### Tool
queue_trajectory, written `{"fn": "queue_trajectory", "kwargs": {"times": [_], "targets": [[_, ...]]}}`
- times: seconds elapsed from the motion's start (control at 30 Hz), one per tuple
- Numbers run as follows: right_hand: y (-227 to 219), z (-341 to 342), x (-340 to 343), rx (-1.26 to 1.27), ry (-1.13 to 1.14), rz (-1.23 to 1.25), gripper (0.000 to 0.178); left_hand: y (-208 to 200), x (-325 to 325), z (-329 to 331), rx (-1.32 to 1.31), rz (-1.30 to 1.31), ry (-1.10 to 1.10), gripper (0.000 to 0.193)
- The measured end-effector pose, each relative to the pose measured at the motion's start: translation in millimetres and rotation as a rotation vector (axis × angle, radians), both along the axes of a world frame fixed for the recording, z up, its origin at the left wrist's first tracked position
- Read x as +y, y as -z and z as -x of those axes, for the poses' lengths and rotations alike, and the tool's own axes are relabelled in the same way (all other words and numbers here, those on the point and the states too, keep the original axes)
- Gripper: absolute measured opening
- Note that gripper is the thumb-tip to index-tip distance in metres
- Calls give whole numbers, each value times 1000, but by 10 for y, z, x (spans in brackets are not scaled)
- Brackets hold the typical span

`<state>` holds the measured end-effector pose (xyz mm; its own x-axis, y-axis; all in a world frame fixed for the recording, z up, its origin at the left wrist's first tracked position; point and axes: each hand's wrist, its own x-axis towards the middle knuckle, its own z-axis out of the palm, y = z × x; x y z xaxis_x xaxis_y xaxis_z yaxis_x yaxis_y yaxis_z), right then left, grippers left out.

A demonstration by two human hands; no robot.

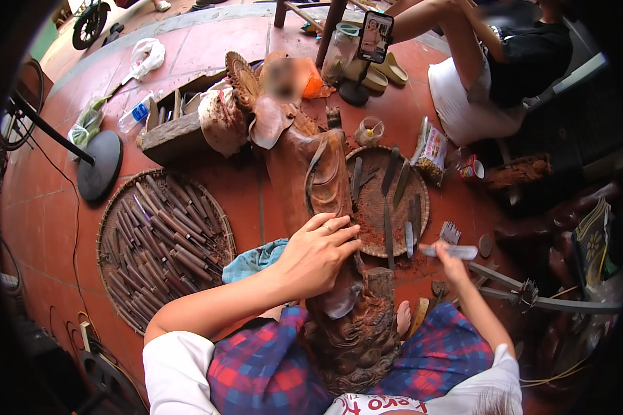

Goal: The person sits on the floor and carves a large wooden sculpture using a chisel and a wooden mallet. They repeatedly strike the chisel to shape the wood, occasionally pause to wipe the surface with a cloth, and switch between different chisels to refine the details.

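Red floor tiles [246, 187] spread beneath everything I watched through the head camera. Nearest, the person's plaid shorts [256, 360] flanked a carved wooden statue [329, 173], which stretched from between the knees away across the floor. I saw the left hand [320, 243] resting palm-down on it, fingers extended and grasping nothing. The right hand [451, 263], out to the statue's right, pinched a pale flat tool [467, 252] too blurred for me to identify. A blue cloth [256, 261] lay left of the statue, beside a round woven tray [100, 256] heaped with slim brown carving tools [176, 238]. Right of the statue, a smaller woven tray [377, 162] carried long flat tools [401, 181]. Farther off, I made out an open box [176, 142], a plastic bottle [133, 117], a phone [375, 36] on a stand and, to the right, a seated person [474, 121].
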<state>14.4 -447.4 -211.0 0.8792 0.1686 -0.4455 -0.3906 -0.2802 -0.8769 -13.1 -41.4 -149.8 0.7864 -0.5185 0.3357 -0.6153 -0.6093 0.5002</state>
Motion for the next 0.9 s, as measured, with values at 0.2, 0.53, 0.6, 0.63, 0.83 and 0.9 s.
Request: {"fn": "queue_trajectory", "kwargs": {"times": [0.2,0.53,0.6,0.63,0.83,0.9], "targets": [[817,1038,-39,497,391,-476,29,51,15,13,2,2,9,39],[1233,1279,-159,497,296,-637,26,-3,33,-5,-14,-36,41,41],[1272,1233,-156,522,260,-636,26,6,50,-1,3,-24,73,42],[1188,1196,-91,574,311,-590,27,0,60,17,8,-47,49,40],[723,725,156,264,288,-440,19,58,23,30,-7,-40,26,44],[144,365,318,6,42,-101,8,7,-8,-5,-18,-36,57,46]]}}
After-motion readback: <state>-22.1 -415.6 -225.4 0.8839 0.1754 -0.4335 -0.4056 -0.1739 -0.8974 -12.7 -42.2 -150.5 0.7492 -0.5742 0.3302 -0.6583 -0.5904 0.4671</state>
